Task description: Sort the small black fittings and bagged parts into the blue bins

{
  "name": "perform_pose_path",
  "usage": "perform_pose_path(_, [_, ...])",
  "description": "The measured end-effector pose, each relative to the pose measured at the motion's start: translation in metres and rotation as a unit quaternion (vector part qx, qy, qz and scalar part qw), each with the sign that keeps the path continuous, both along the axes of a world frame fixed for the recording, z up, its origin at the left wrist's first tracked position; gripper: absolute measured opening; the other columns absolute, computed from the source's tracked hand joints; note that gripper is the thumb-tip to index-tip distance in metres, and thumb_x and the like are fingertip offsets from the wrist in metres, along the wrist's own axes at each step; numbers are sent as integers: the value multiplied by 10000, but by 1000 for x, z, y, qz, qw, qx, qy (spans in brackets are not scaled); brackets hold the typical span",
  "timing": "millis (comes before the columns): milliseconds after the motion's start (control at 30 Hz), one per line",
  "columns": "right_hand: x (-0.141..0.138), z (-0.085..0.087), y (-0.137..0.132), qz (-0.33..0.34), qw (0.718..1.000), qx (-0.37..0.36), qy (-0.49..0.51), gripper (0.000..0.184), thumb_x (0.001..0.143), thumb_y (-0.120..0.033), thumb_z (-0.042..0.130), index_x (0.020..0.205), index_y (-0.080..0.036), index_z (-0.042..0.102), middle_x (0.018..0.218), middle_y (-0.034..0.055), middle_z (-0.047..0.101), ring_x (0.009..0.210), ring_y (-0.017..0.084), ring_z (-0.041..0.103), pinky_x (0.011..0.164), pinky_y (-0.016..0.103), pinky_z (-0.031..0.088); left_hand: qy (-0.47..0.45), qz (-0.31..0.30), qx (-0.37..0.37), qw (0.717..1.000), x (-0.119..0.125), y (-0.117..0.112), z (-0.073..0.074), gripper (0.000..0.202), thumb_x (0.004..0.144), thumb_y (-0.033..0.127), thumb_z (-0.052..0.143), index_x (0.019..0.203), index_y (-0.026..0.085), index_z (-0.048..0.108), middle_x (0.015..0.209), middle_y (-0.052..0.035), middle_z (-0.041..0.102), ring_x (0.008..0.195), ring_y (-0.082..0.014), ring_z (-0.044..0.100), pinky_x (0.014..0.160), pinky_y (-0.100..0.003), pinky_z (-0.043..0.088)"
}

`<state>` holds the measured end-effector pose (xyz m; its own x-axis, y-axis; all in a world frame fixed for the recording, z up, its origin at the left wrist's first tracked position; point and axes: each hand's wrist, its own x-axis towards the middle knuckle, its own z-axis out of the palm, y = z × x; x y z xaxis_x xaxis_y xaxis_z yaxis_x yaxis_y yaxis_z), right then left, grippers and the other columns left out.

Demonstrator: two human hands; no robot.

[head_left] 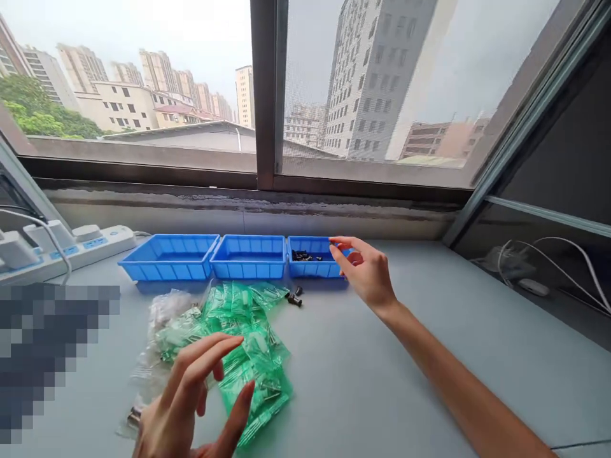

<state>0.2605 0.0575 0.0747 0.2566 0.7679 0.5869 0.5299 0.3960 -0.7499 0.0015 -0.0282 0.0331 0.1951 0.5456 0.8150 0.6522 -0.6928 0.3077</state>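
Observation:
My right hand [365, 270] is over the right-hand blue bin [317, 270], thumb and forefinger pinched together at its rim. Whatever is between those fingertips is too small to make out. Inside that bin lie several small dark screw-like parts [301, 256]. A few more dark parts [294, 299] rest on the table in front of it. Lower down, my left hand [195, 394] hovers with fingers spread and nothing in them. Beneath and beside it are green plastic bags [255, 362] of small metal parts, with clear plastic bags [169, 312] to their left.
Two more blue bins, a middle one [248, 270] and a left one [167, 272], stand in the same row below the window. A white power strip [105, 242] with plugs and cables is at the far left. Cables [563, 248] lie at the right.

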Motion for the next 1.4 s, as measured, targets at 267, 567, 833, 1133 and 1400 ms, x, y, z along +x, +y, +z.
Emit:
perform_pose_path(267, [-5,0,-3,119,989,-76,-30,347,803,-475,588,934,-170,688,723,33,682,432,102,531,424,228,414,59,-17,6,998,5,-4,10,187,888,267,505,1049,220,588,991,-50,611,691,-108,620,562,-185,515])
perform_pose_path(567, [-21,-24,-16,184,877,-262,-358,365,848,-387,577,1199,-288,585,1226,36,519,634,110,573,625,277,439,118,-69,21,990,3,-10,14,336,949,389,354,941,199,631,1010,-79,610,750,-131,648,593,-209,529])
perform_pose_path(833, [-29,-18,-25,169,876,-273,-360,186,913,-310,496,1062,-282,602,1028,-5,608,786,160,577,683,289,402,81,-70,-11,994,2,-10,9,235,924,318,414,950,205,618,1051,-77,585,726,-127,620,595,-228,522])
perform_pose_path(1133, [-30,-18,-28,162,884,-286,-332,106,886,-321,546,919,-233,593,901,-10,648,763,152,586,658,269,376,78,-68,-22,994,3,-9,6,187,901,264,449,916,201,625,1044,-69,575,694,-119,601,586,-238,516])
perform_pose_path(1400, [-30,-20,-25,143,889,-303,-314,181,862,-393,569,820,-217,564,751,-32,628,692,146,554,589,253,319,72,-72,-15,995,1,-9,6,170,897,240,450,931,206,613,1050,-65,565,705,-115,600,581,-227,512])
